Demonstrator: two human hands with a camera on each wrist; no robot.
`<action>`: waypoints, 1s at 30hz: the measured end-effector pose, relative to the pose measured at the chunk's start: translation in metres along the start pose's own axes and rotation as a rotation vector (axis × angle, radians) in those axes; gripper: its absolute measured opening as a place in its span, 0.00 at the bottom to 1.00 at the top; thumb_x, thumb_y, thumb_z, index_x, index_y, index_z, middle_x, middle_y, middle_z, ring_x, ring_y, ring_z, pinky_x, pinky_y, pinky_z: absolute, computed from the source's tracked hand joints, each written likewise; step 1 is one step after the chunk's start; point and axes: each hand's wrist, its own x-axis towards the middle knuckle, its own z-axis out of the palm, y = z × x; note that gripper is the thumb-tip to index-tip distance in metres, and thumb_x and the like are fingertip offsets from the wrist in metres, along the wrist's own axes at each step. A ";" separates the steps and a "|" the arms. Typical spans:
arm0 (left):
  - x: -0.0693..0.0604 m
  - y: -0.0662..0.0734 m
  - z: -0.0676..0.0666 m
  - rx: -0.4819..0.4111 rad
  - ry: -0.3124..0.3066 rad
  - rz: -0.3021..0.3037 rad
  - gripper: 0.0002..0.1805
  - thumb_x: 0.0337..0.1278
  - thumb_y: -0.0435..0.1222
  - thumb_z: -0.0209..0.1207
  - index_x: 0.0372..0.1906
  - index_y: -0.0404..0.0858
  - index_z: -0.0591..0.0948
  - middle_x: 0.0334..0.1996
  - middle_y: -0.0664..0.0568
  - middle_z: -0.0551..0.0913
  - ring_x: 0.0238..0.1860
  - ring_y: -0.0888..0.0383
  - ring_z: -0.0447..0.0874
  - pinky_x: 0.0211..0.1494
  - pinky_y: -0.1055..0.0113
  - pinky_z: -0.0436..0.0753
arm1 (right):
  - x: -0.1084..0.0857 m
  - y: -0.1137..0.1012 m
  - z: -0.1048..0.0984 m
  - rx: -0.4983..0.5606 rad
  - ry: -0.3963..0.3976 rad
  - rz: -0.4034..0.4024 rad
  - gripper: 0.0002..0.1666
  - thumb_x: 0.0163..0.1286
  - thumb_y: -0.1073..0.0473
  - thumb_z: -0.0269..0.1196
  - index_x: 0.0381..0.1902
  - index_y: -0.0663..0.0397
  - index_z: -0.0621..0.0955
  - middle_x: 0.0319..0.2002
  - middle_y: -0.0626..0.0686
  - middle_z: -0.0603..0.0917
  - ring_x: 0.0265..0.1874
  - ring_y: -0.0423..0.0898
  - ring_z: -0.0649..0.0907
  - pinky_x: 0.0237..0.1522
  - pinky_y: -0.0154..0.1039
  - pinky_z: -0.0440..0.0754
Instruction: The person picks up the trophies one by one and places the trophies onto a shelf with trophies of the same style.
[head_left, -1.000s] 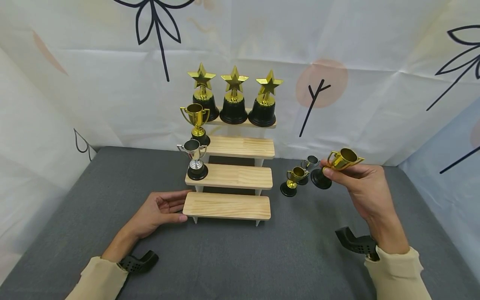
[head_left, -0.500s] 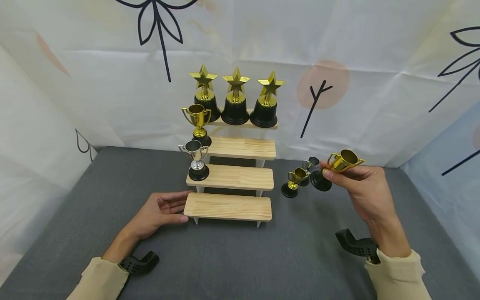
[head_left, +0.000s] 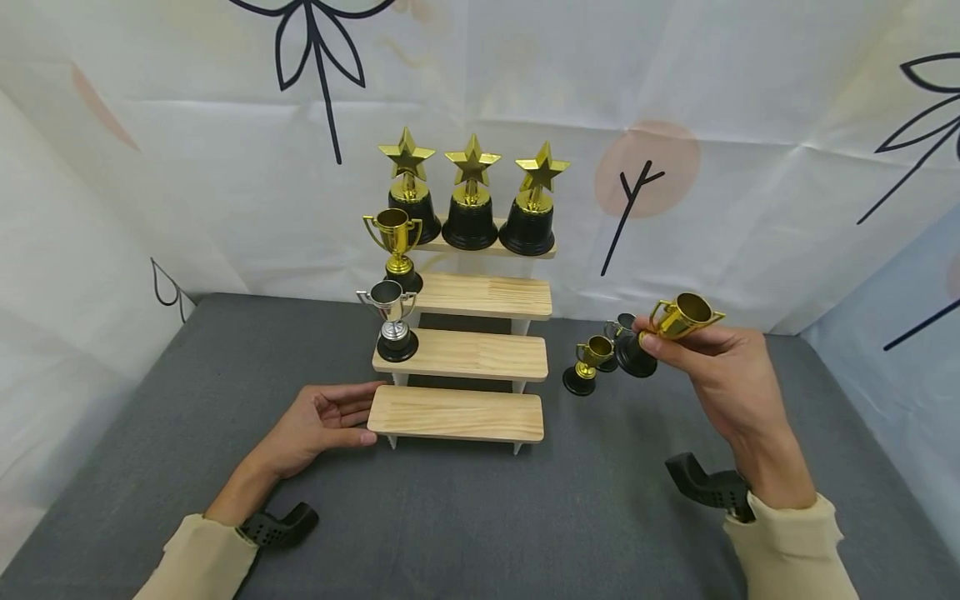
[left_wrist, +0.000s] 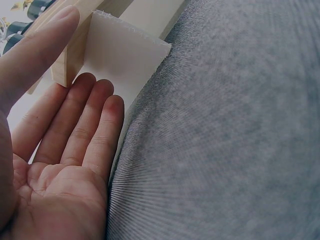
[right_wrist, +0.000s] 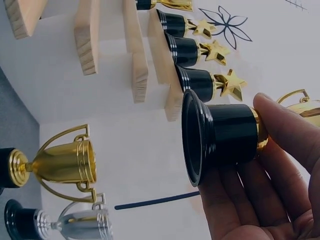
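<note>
My right hand (head_left: 723, 375) pinches a gold cup trophy (head_left: 686, 317) around its stem, tilted, its black base (right_wrist: 230, 132) toward the shelf in the right wrist view. Just left of it, a small gold cup (head_left: 595, 354) and a silver cup (head_left: 622, 325) stand on the table. My left hand (head_left: 307, 425), fingers straight, touches the left end of the stepped wooden shelf's lowest board (head_left: 456, 413); in the left wrist view the fingertips (left_wrist: 86, 80) lie by the shelf's pale support (left_wrist: 122, 50).
Three gold star trophies (head_left: 470, 204) line the top board. A gold cup (head_left: 395, 242) is at the left end of the board below, and a silver cup (head_left: 392, 317) at the left of the third. Behind the grey table (head_left: 465, 525) hangs a patterned white cloth (head_left: 525, 67).
My right hand has moved the gold cup slightly left and up, nearer the two standing cups. My left hand stays at the shelf.
</note>
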 end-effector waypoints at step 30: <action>0.000 -0.001 0.000 -0.012 -0.009 0.006 0.40 0.52 0.19 0.69 0.69 0.15 0.64 0.65 0.43 0.78 0.62 0.55 0.81 0.62 0.61 0.82 | 0.024 -0.011 0.014 -0.108 -0.005 0.046 0.19 0.64 0.75 0.69 0.53 0.79 0.81 0.47 0.55 0.89 0.55 0.48 0.84 0.57 0.31 0.82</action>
